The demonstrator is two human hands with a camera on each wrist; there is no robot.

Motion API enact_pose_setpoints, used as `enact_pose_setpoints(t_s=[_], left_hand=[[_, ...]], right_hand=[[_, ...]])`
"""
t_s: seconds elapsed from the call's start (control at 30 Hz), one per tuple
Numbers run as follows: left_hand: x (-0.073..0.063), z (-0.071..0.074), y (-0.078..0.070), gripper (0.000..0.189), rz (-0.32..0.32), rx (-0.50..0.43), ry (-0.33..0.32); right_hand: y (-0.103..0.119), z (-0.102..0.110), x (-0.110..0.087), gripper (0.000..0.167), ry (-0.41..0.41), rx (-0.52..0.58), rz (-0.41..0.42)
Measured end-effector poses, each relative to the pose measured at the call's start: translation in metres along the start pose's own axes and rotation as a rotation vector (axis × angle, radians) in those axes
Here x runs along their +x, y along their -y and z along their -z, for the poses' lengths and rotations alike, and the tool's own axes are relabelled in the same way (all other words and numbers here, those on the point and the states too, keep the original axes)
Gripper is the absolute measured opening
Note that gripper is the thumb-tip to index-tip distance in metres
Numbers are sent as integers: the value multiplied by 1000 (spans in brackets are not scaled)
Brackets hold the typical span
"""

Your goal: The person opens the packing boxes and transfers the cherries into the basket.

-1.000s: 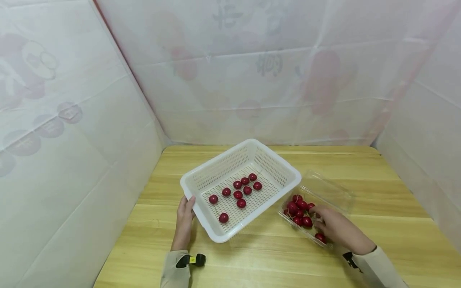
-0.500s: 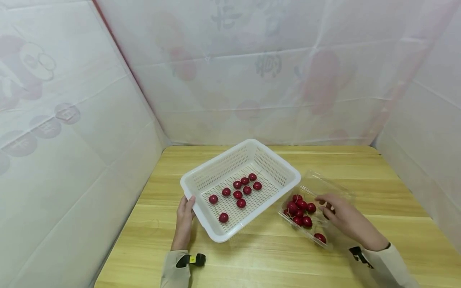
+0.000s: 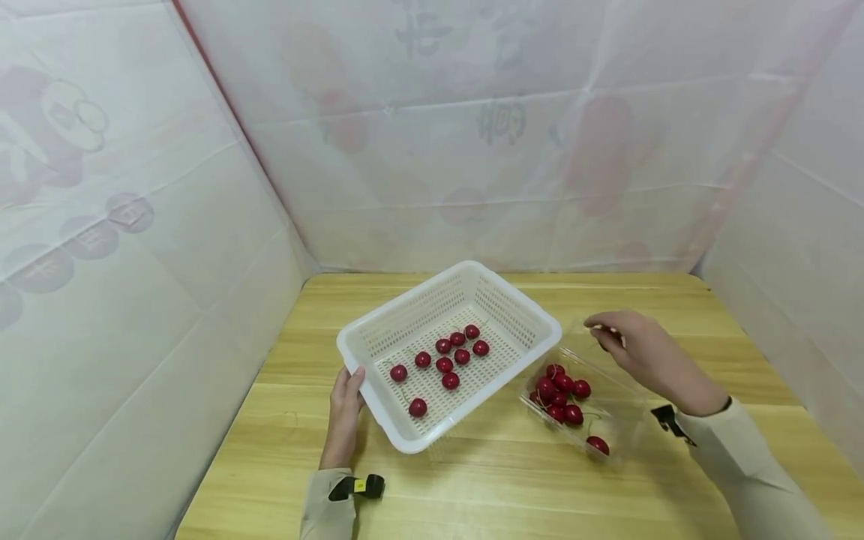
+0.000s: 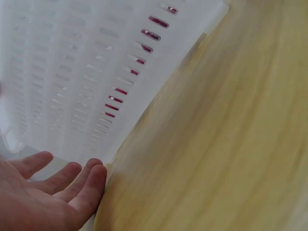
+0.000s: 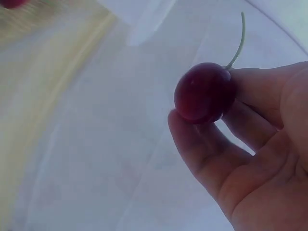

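A white perforated plastic basket [image 3: 487, 396] stands at an angle on the table, with several red cherries [image 3: 450, 381] on its floor. My left hand [image 3: 344, 420] holds its left end, thumb over the rim; in the left wrist view the fingers [image 4: 91, 187] lie against the outside wall. My right hand [image 3: 648, 356] is raised above the back of a clear plastic box [image 3: 617, 397] and pinches one dark red cherry [image 5: 204, 94] between thumb and fingertips. A green stem sticks up from it. More cherries [image 3: 573, 415] lie in the box, one of them apart near its front corner.
Beneath everything is a wood-grain table [image 3: 499, 495]. White printed sheeting [image 3: 466, 165] walls it in at the back and both sides. The clear box stands close to the basket's right corner, and its transparent edges are hard to make out.
My right hand has risen out of the clear box and moved back and up, with a cherry in its fingertips. My left hand and the basket have stayed almost where they were.
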State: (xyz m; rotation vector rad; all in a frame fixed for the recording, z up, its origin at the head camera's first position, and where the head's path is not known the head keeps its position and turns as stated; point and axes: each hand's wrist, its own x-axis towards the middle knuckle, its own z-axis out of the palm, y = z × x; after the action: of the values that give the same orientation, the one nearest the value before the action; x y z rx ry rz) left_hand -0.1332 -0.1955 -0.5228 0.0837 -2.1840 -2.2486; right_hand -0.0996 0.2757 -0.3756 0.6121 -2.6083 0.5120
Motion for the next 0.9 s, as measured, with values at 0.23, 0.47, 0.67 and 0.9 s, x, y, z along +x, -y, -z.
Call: enact_pose_setpoints(t_s=[0.23, 0.47, 0.67, 0.9], left_hand=[[1, 1, 2, 58, -9, -5, 8], [0, 0, 2, 58, -18, -10, 9], [5, 0, 3, 60, -28, -12, 10], [7, -4, 5, 62, -37, -5, 0]], right_hand=[[19, 4, 46, 15, 113, -12, 8], [35, -19, 93, 21, 261, 66, 6], [48, -54, 135, 27, 395, 121, 52], [58, -113, 169, 28, 645, 88, 52]])
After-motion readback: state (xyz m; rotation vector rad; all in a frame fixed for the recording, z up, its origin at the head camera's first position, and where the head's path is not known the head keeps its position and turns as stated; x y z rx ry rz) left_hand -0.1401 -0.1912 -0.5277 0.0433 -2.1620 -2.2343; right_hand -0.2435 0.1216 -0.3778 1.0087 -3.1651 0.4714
